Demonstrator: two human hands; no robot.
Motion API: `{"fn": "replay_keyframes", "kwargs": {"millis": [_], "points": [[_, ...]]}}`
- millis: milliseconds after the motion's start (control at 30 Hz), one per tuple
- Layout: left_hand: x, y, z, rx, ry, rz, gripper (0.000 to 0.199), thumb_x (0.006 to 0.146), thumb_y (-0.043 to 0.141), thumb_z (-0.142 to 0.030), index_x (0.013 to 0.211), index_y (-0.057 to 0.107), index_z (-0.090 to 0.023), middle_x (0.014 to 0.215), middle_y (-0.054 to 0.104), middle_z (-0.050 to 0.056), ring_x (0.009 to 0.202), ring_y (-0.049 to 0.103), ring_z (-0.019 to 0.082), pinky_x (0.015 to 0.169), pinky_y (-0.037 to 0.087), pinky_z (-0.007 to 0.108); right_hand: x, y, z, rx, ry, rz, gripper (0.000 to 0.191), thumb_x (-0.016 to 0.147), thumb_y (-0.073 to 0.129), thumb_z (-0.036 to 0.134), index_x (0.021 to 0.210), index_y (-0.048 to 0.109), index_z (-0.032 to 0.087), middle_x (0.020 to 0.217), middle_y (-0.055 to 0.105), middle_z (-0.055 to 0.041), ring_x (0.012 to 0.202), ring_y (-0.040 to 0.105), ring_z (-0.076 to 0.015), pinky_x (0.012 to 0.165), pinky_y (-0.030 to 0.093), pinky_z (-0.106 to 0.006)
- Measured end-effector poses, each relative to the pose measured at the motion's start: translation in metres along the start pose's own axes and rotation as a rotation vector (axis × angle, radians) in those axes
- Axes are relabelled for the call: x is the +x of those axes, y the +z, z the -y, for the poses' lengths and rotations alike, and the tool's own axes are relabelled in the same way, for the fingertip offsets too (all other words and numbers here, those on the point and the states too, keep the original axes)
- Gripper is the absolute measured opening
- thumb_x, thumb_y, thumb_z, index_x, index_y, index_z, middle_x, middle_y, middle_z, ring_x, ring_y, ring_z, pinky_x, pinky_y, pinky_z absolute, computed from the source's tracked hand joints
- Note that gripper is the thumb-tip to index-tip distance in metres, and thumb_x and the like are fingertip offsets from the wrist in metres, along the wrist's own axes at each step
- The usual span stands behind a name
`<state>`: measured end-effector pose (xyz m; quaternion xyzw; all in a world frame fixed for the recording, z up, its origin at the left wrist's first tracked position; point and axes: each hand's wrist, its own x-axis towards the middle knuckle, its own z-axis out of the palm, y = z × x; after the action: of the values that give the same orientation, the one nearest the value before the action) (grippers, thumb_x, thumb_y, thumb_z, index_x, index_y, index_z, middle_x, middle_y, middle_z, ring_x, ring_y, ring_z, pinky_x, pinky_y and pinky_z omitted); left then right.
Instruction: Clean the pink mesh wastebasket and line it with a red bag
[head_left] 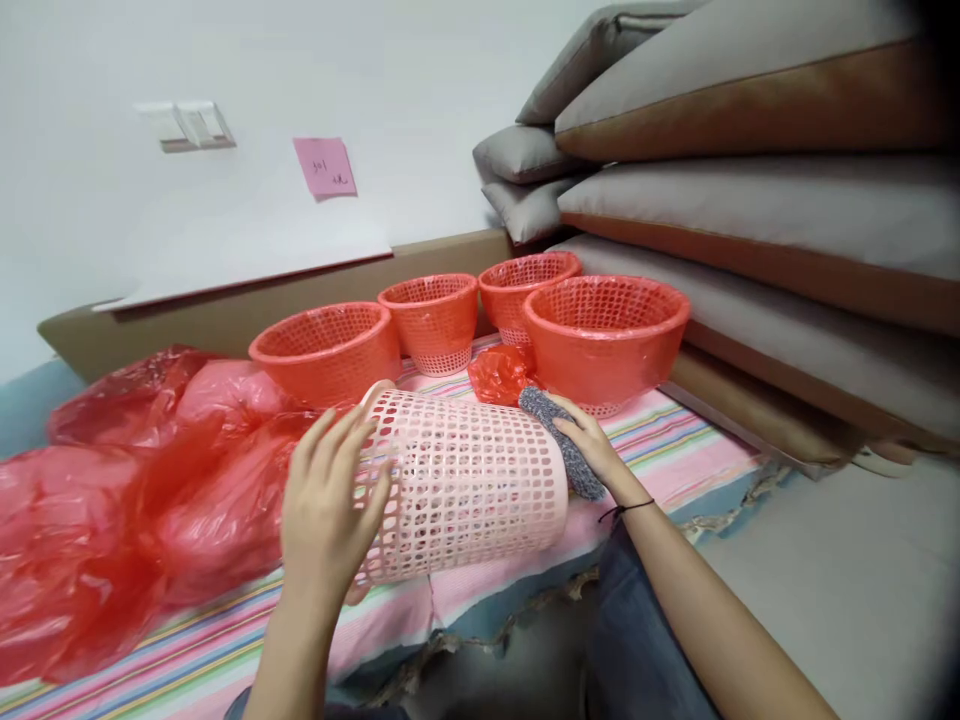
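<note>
A pale pink plastic mesh wastebasket (457, 480) lies on its side on the striped cloth, its wider rimmed end to the left. My left hand (330, 490) holds it near that rim, fingers over the upper side and thumb against the mesh. At the narrower end, my right hand (585, 435) is closed on a grey fuzzy scrubbing cloth (566, 450), which is pressed against the basket's end. A crumpled red plastic bag (499, 373) sits just behind the basket.
Red-wrapped baskets stand behind: a left one (326, 350), a middle one (431, 320), a rear one (517, 285) and a right one (607, 340). Red plastic bags (217, 480) heap at left. Cushions (757, 210) are stacked at right. The striped cloth (210, 640) ends near my knees.
</note>
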<state>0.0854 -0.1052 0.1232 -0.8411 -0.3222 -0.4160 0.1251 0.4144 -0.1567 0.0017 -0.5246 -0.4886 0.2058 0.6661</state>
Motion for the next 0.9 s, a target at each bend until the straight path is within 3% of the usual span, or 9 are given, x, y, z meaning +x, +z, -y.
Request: {"fn": "replay_keyframes", "kwargs": {"millis": [100,233,333,433,567,733,833,900], "points": [[0.038,0.025,-0.023,0.049,0.163,0.225,0.035,0.093,0.050,-0.034,0.123,0.060,-0.018,0.135,0.061,0.011,0.136,0.044,0.030,0.114,0.035,0.048,0.000,0.000,0.000,-0.012,-0.019,0.013,0.043,0.082,0.063,0.044,0.122,0.067,0.027,0.134,0.063,-0.0047,0.128,0.054,-0.0243,0.116,0.034,-0.044],[0.067,0.081,-0.036,0.224,0.078,0.593,0.051,0.098,0.036,-0.047,0.128,0.060,-0.014,0.140,0.058,0.014,0.137,0.043,0.034,0.113,0.031,0.050,-0.003,-0.002,0.002,-0.043,-0.071,0.037,0.042,0.083,0.063,0.042,0.122,0.067,0.027,0.134,0.063,-0.0064,0.129,0.053,-0.0259,0.116,0.033,-0.048],[0.074,0.111,-0.030,0.260,0.083,0.647,0.051,0.099,0.030,-0.047,0.123,0.064,-0.016,0.129,0.066,0.013,0.121,0.057,0.031,0.107,0.036,0.049,-0.011,-0.004,0.009,-0.150,-0.186,0.086,0.043,0.085,0.064,0.038,0.126,0.064,0.027,0.138,0.059,-0.0077,0.131,0.051,-0.0268,0.116,0.033,-0.050],[0.082,0.125,-0.020,0.268,0.088,0.671,0.052,0.099,0.030,-0.047,0.118,0.067,-0.016,0.118,0.071,0.013,0.112,0.062,0.030,0.100,0.039,0.046,-0.022,-0.002,0.018,-0.352,-0.355,0.145,0.045,0.086,0.061,0.033,0.130,0.061,0.029,0.143,0.053,-0.0084,0.132,0.048,-0.0285,0.113,0.035,-0.052],[0.093,0.131,-0.015,0.260,0.091,0.682,0.052,0.099,0.030,-0.044,0.113,0.069,-0.014,0.113,0.072,0.015,0.108,0.063,0.031,0.097,0.040,0.046,-0.027,0.003,0.022,-0.472,-0.429,0.171,0.048,0.082,0.063,0.027,0.130,0.061,0.032,0.143,0.052,-0.0064,0.132,0.046,-0.0297,0.113,0.034,-0.054],[0.075,0.113,-0.027,0.268,0.076,0.634,0.053,0.099,0.027,-0.043,0.104,0.071,-0.013,0.102,0.073,0.015,0.101,0.064,0.033,0.093,0.041,0.049,-0.011,0.003,0.000,-0.233,-0.182,0.064,0.042,0.089,0.058,0.038,0.128,0.063,0.026,0.139,0.057,-0.0094,0.131,0.050,-0.0270,0.113,0.037,-0.050],[0.055,0.097,-0.034,0.257,0.067,0.593,0.053,0.098,0.028,-0.047,0.110,0.069,-0.014,0.110,0.071,0.015,0.108,0.061,0.034,0.099,0.038,0.051,-0.001,0.003,-0.011,-0.127,-0.049,0.046,0.042,0.088,0.057,0.043,0.125,0.065,0.023,0.133,0.062,-0.0104,0.128,0.054,-0.0270,0.114,0.037,-0.050],[0.051,0.090,-0.037,0.246,0.055,0.600,0.057,0.097,0.029,-0.051,0.118,0.066,-0.014,0.119,0.068,0.017,0.115,0.058,0.036,0.103,0.036,0.052,0.001,0.004,-0.010,-0.118,-0.045,0.054,0.042,0.088,0.058,0.044,0.124,0.066,0.023,0.132,0.063,-0.0106,0.127,0.055,-0.0272,0.114,0.037,-0.050]]}}
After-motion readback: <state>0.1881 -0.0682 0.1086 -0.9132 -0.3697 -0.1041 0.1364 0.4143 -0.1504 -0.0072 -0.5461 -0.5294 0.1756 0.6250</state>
